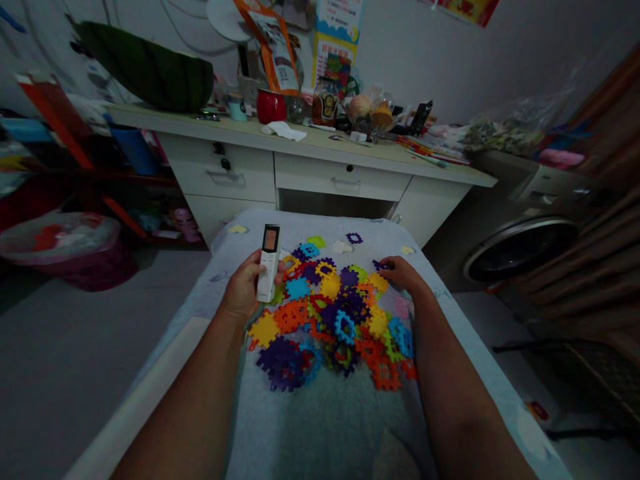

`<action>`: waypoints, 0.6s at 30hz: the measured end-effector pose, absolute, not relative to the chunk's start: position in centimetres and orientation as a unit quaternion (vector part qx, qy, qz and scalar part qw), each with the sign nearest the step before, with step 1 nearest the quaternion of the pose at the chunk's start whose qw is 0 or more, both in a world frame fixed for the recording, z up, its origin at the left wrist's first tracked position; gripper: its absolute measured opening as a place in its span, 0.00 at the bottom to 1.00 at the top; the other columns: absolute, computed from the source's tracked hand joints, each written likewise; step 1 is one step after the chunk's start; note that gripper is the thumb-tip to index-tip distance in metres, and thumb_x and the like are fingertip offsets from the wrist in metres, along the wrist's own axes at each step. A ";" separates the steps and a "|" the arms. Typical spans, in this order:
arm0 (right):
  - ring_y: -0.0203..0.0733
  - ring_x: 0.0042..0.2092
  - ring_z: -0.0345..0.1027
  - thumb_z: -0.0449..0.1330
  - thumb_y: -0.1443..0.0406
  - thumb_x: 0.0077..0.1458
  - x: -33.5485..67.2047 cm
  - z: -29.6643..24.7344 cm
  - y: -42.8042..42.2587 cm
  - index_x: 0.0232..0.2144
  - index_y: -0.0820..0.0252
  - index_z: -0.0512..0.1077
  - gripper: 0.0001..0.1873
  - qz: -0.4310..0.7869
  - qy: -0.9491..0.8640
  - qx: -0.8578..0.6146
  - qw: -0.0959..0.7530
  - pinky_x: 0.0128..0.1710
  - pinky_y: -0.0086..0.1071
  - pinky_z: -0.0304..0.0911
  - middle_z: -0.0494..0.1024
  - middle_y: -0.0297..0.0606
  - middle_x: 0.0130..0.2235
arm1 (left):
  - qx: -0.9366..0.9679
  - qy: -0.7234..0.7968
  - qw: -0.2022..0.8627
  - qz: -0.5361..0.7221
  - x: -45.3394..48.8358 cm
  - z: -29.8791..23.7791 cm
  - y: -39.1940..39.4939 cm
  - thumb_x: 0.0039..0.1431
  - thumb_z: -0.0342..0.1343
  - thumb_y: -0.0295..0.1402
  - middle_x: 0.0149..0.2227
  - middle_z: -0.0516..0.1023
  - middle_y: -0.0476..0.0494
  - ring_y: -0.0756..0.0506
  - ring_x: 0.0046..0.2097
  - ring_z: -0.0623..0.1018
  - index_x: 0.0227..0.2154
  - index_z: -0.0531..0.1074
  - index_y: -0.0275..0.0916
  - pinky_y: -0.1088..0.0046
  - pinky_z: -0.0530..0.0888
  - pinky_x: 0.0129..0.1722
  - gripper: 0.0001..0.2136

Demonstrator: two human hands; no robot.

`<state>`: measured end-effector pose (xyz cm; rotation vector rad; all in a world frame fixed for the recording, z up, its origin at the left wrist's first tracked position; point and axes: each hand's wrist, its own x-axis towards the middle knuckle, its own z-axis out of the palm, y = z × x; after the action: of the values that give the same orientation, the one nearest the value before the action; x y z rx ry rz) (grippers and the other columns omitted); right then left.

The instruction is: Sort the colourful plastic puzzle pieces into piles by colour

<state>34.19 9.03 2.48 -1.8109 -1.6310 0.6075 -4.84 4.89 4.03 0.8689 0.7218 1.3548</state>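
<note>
My left hand is closed around a white remote control, held upright with its small orange-lit screen toward me. At the right edge of a heap of colourful plastic interlocking pieces, my right hand has its fingers closed at a small purple interlocking piece. The heap mixes yellow, orange, purple, blue, green and red pieces, some solid and some with open centres. A lone purple frame piece lies beyond the heap.
The pieces lie on a cloth-covered table. Behind it stands a white desk bearing a watermelon piece, a red pot and a jar. A washing machine is at right, a lined bin at left.
</note>
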 end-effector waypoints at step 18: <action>0.41 0.32 0.68 0.68 0.69 0.38 34.4 2.2 8.9 0.28 0.57 0.79 0.09 0.224 -0.622 -0.691 0.291 0.34 0.32 0.61 0.78 0.34 0.28 | 0.376 0.297 0.646 0.594 -4.8 4.1 4.8 0.39 0.52 0.30 0.29 0.76 0.46 0.47 0.28 0.75 0.36 0.69 0.37 0.73 0.71 0.22 0.16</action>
<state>34.39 8.92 2.16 -1.8436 -1.6600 0.5979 -4.79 4.77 4.14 0.8556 0.6757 1.3511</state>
